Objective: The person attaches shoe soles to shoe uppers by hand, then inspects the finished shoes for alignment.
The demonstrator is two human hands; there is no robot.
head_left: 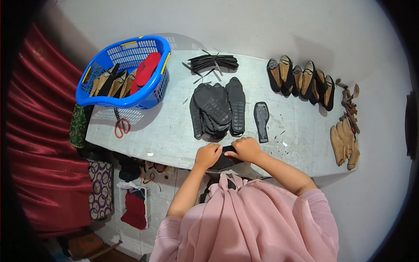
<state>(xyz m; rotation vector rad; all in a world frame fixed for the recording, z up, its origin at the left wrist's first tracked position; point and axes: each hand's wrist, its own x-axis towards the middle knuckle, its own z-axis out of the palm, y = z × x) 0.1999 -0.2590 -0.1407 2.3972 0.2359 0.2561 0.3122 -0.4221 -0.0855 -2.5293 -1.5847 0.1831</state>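
At the near edge of the table, my left hand [208, 155] and my right hand [245, 149] are both closed on a black shoe piece [226, 162]. It looks like a sole, but my fingers and thumbs cover much of it. Just beyond my hands lies a pile of black shoe soles [212, 102] with ridged grid patterns. One more sole [237, 105] rests along the pile's right side. To the right of these, a single grey-black sole [262, 122] lies apart on the tabletop.
A blue basket [126, 102] holding shoes and a red piece stands back left, with orange-handled scissors [121, 126] before it. Tied black strips [214, 63] lie at the back. Finished-looking shoes [301, 81] and wooden shoe lasts [342, 142] line the right of the table [174, 148].
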